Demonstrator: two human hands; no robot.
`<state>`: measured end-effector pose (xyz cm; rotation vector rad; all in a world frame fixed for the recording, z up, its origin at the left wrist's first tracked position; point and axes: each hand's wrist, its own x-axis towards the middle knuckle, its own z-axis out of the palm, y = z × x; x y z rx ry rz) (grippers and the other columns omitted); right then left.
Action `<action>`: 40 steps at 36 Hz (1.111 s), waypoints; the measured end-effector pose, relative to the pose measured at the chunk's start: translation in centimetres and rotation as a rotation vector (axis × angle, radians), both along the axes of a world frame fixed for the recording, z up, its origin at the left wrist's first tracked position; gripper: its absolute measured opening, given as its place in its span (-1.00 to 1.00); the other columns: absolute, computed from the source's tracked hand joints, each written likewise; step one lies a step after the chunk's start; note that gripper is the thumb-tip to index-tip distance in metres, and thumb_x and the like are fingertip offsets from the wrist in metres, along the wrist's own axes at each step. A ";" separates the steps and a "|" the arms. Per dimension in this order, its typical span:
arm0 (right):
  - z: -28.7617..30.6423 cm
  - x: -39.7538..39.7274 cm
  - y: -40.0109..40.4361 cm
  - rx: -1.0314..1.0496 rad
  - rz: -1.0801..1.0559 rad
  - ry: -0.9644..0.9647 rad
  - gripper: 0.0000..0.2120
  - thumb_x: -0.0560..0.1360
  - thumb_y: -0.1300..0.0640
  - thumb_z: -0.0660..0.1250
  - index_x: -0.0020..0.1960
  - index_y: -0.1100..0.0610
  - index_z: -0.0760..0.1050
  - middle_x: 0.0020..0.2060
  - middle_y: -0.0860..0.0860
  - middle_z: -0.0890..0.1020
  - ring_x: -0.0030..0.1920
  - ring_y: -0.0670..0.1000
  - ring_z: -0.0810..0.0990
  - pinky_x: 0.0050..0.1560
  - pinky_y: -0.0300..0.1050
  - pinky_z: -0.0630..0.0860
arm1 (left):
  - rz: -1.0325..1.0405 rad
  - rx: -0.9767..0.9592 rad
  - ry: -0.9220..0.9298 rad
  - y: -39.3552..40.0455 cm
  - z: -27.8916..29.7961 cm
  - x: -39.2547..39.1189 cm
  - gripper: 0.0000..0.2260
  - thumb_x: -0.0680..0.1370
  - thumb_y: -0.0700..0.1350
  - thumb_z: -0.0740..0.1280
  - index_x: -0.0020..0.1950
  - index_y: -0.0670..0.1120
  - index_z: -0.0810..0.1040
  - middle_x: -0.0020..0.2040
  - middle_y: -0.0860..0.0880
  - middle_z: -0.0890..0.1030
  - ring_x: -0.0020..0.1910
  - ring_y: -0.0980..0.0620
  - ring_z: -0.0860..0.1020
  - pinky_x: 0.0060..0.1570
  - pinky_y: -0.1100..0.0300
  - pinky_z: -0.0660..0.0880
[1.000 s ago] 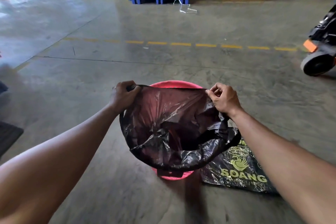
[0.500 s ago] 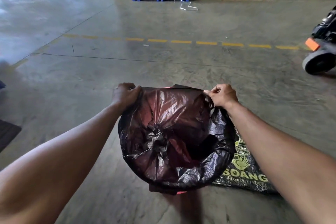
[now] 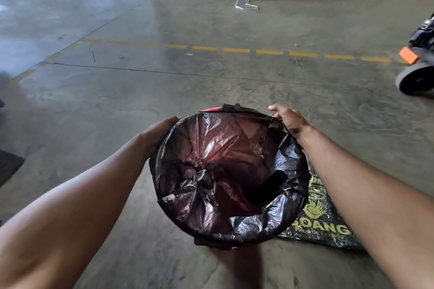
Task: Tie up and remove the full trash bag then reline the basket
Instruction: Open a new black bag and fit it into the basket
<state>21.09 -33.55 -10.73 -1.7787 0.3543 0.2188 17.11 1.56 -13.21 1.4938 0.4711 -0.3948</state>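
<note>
Fingers [image 3: 273, 108] of right hand [image 3: 290, 121] pinch the far right edge of the black liner bag [image 3: 225, 171], just right of frame centre. Left hand [image 3: 156, 135] cups the bag's left edge, fingers hidden behind it; cannot tell their spread. Bag is stretched over the red basket [image 3: 210, 109], lower centre on concrete floor [image 3: 211, 77]. Printed black sack [image 3: 321, 220] lies beside it, lower right.
</note>
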 end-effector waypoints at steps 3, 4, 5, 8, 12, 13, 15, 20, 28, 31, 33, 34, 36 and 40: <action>-0.7 -0.4 -0.7 0.054 -0.026 -0.012 -0.73 0.13 -0.08 0.34 -0.36 0.12 0.59 -0.42 0.07 0.60 -0.42 0.05 0.51 -0.32 -0.10 0.41 | -0.006 -0.154 0.005 0.0 -0.2 -0.3 -0.60 0.60 0.01 0.20 -0.39 -0.06 0.55 -0.47 -0.04 0.54 -0.53 0.04 0.54 -0.48 0.30 0.49; -0.9 -0.6 -0.9 0.030 -0.036 -0.029 -0.76 0.11 -0.07 0.33 -0.39 0.10 0.59 -0.46 0.02 0.60 -0.46 0.01 0.51 -0.34 -0.13 0.40 | -0.023 -0.186 -0.004 0.1 -0.1 -0.4 -0.57 0.60 0.04 0.20 -0.42 -0.07 0.57 -0.47 -0.04 0.56 -0.52 0.04 0.55 -0.47 0.29 0.51; -1.1 -0.7 -1.2 0.001 -0.046 -0.048 -0.78 0.09 -0.05 0.33 -0.43 0.09 0.59 -0.50 -0.02 0.59 -0.49 -0.03 0.50 -0.39 -0.16 0.39 | -0.045 -0.195 -0.014 0.1 0.0 -0.5 -0.59 0.58 0.05 0.23 -0.40 -0.08 0.60 -0.45 -0.04 0.59 -0.50 0.03 0.57 -0.45 0.27 0.53; -1.5 -1.1 -1.4 0.022 -0.044 -0.088 -0.85 0.11 0.02 0.40 -0.44 0.10 0.59 -0.53 -0.03 0.58 -0.50 -0.04 0.52 -0.46 -0.22 0.39 | -0.100 -0.138 -0.052 0.1 0.1 -0.5 -0.73 0.55 0.05 0.32 -0.20 -0.10 0.65 -0.31 -0.06 0.66 -0.36 0.01 0.62 -0.32 0.21 0.58; -1.2 -1.0 -1.3 0.155 0.057 -0.107 -0.94 0.41 0.24 0.40 -0.22 0.22 0.62 -0.45 0.05 0.64 -0.45 0.00 0.59 -0.35 -0.20 0.48 | -0.018 0.034 -0.247 -0.1 -0.3 -0.2 -0.84 0.61 -0.09 0.34 -0.08 -0.11 0.66 -0.21 -0.06 0.68 -0.32 0.09 0.66 -0.34 0.26 0.58; -0.8 -1.1 -1.2 0.181 0.066 -0.085 -0.91 0.41 0.21 0.37 -0.21 0.23 0.60 -0.43 0.09 0.63 -0.43 0.04 0.57 -0.34 -0.16 0.45 | 0.009 0.056 -0.268 -0.2 -0.3 -0.2 -0.86 0.60 -0.09 0.36 -0.07 -0.12 0.65 -0.23 -0.06 0.68 -0.34 0.10 0.65 -0.35 0.26 0.59; 0.0 -1.2 -1.2 0.219 0.070 -0.056 -0.82 0.33 0.12 0.28 -0.26 0.24 0.55 -0.43 0.11 0.56 -0.42 0.06 0.47 -0.32 -0.09 0.35 | 0.046 0.056 -0.264 -0.2 -0.3 -0.3 -0.86 0.56 -0.05 0.43 -0.09 -0.12 0.63 -0.29 -0.04 0.67 -0.40 0.10 0.62 -0.39 0.26 0.58; 0.8 -1.3 -1.8 0.001 0.187 -0.209 -0.80 0.42 0.33 0.23 -0.37 0.21 0.40 -0.41 0.12 0.37 -0.39 0.00 0.30 -0.36 -0.10 0.21 | 0.038 0.058 -0.245 -0.2 0.2 -0.6 -0.79 0.52 0.03 0.48 -0.17 -0.08 0.59 -0.36 -0.01 0.62 -0.45 0.10 0.55 -0.44 0.26 0.54; 1.3 0.1 -2.4 -0.152 0.272 -0.218 -0.86 0.48 0.35 0.43 -0.20 0.17 0.58 -0.29 0.14 0.55 -0.29 0.01 0.47 -0.22 -0.14 0.41 | -0.012 -0.017 -0.298 -0.4 1.1 -0.9 -0.81 0.51 0.00 0.49 -0.26 -0.02 0.62 -0.36 -0.01 0.65 -0.44 0.10 0.59 -0.42 0.25 0.54; 1.1 0.1 -1.3 -0.161 0.215 -0.245 -0.87 0.49 0.28 0.46 -0.20 0.14 0.57 -0.31 0.09 0.58 -0.35 -0.03 0.49 -0.29 -0.21 0.46 | -0.007 -0.006 -0.312 -1.0 1.6 -0.7 -0.81 0.51 0.00 0.49 -0.25 -0.03 0.58 -0.36 -0.02 0.61 -0.45 0.09 0.55 -0.42 0.25 0.54; 0.8 0.1 -0.6 -0.113 0.146 -0.226 -0.86 0.48 0.27 0.47 -0.21 0.15 0.57 -0.27 0.14 0.62 -0.32 0.01 0.53 -0.20 -0.11 0.51 | 0.010 0.029 -0.324 -1.3 1.9 -0.5 -0.79 0.51 -0.02 0.49 -0.25 -0.05 0.55 -0.38 -0.01 0.60 -0.47 0.11 0.53 -0.44 0.27 0.51; 0.7 0.0 -0.3 -0.052 0.106 -0.203 -0.86 0.48 0.29 0.47 -0.22 0.16 0.56 -0.27 0.14 0.62 -0.33 0.02 0.55 -0.19 -0.09 0.53 | 0.024 0.040 -0.328 -1.4 2.0 -0.4 -0.78 0.52 -0.04 0.48 -0.25 -0.06 0.53 -0.39 0.00 0.59 -0.49 0.12 0.52 -0.47 0.28 0.49; 0.3 0.1 -0.1 0.033 0.036 -0.170 -0.83 0.49 0.32 0.44 -0.24 0.18 0.54 -0.31 0.13 0.59 -0.36 0.00 0.54 -0.21 -0.09 0.53 | 0.063 0.056 -0.330 -1.6 1.9 -0.2 -0.77 0.54 -0.09 0.46 -0.26 -0.07 0.50 -0.40 -0.01 0.56 -0.52 0.14 0.50 -0.50 0.30 0.47; -0.6 0.3 -0.1 0.016 -0.028 -0.139 -0.79 0.52 0.34 0.39 -0.26 0.17 0.51 -0.32 0.09 0.55 -0.32 -0.02 0.50 -0.22 -0.18 0.48 | 0.125 0.108 -0.292 -1.6 1.4 -0.2 -0.75 0.55 -0.11 0.45 -0.26 -0.07 0.46 -0.37 -0.06 0.51 -0.54 0.12 0.47 -0.51 0.29 0.48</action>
